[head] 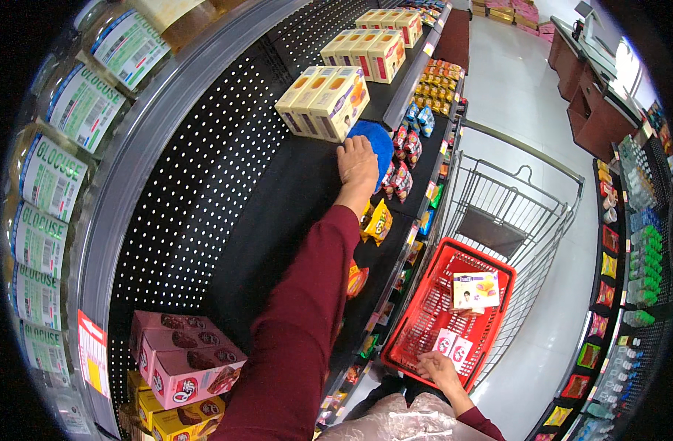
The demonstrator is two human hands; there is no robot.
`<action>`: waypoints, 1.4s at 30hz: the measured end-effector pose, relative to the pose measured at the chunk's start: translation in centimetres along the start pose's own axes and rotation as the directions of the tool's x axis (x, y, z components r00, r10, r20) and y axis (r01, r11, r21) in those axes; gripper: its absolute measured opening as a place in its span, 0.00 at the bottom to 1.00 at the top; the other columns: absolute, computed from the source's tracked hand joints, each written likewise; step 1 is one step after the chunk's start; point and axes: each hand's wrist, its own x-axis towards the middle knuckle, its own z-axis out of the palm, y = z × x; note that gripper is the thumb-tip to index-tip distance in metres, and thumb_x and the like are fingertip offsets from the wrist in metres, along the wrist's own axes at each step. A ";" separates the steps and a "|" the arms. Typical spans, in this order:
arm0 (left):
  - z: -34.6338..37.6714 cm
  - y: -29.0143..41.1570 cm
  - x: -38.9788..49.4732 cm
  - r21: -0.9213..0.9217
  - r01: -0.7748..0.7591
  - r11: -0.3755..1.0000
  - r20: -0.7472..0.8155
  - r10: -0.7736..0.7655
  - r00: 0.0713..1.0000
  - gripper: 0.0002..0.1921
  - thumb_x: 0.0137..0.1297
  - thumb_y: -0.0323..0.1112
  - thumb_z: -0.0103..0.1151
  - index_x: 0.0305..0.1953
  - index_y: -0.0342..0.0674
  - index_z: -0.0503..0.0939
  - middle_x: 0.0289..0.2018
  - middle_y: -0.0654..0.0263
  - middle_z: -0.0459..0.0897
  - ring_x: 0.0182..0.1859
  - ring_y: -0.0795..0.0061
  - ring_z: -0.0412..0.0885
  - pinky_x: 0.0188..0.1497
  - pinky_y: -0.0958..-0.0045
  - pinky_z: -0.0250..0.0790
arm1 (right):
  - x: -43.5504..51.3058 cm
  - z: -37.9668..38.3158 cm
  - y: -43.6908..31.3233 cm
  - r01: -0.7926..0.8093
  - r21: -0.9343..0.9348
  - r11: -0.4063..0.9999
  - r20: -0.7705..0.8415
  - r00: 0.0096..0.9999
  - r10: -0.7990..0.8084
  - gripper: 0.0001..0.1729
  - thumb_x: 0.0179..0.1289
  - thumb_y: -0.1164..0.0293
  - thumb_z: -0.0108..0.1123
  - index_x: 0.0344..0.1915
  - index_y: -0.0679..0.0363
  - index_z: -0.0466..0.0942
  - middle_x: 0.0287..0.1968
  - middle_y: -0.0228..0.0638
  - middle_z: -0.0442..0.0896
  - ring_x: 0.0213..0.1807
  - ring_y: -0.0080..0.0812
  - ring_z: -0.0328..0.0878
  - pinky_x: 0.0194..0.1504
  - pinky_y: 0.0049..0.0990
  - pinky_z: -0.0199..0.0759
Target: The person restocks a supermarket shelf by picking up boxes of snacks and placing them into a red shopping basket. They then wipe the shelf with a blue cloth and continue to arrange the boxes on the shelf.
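My left hand [358, 161], in a maroon sleeve, is on a bunched blue cloth [374, 144] at the front of the black shelf [309, 182]. The cloth lies right beside three cream snack boxes [326, 105] standing in a row. Low in the view, my right hand [438, 369] hovers at the near end of a red shopping basket [425, 275], fingers loosely bent and nothing seen in them. Inside the basket are a white and purple snack box [476, 289] and pink and white packets [452, 348]. The basket sits in a wire shopping cart [540, 242].
More cream boxes [364, 52] stand farther along the shelf. Pink cartons [193, 358] sit on yellow cartons [182, 416] at lower left. Glucose jars [52, 176] line the ledge at left. Small snack bags [378, 220] fill the lower shelf. Across the aisle is a brown counter [596, 99].
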 end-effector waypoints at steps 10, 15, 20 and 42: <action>-3.7 -7.2 -9.9 -0.191 0.256 0.948 0.244 -0.207 0.948 0.33 0.73 0.56 0.45 0.68 0.35 0.66 0.68 0.52 0.68 0.66 0.54 0.67 0.67 0.52 0.58 | 2.0 0.2 -2.2 0.003 0.005 1.000 0.023 1.000 -0.003 0.14 0.73 0.71 0.55 0.50 0.70 0.75 0.39 0.42 0.85 0.37 0.30 0.83 0.38 0.26 0.81; -4.3 -9.6 -8.9 -0.172 0.426 0.888 0.463 -0.309 0.831 0.40 0.72 0.65 0.38 0.76 0.45 0.53 0.74 0.45 0.55 0.75 0.41 0.53 0.76 0.46 0.45 | 2.7 0.5 -1.9 0.064 -0.032 0.997 0.038 0.997 -0.062 0.15 0.73 0.68 0.56 0.50 0.70 0.76 0.38 0.40 0.84 0.35 0.29 0.83 0.36 0.26 0.81; -1.7 -11.5 -5.3 -0.218 0.405 0.888 0.483 -0.262 0.835 0.41 0.72 0.69 0.35 0.78 0.53 0.48 0.77 0.46 0.45 0.78 0.42 0.44 0.76 0.43 0.39 | 3.0 0.1 -0.1 -0.006 -0.075 0.997 0.075 0.997 0.012 0.13 0.75 0.70 0.54 0.50 0.70 0.74 0.40 0.41 0.84 0.40 0.31 0.84 0.38 0.26 0.81; -4.5 -18.9 -21.2 -0.013 0.763 0.646 0.415 -0.691 0.592 0.40 0.72 0.65 0.37 0.76 0.48 0.53 0.76 0.42 0.49 0.77 0.38 0.46 0.73 0.36 0.40 | 5.6 2.7 -0.8 0.231 -0.306 0.923 0.192 0.965 -0.178 0.13 0.72 0.72 0.54 0.50 0.69 0.79 0.36 0.37 0.85 0.33 0.27 0.82 0.34 0.26 0.76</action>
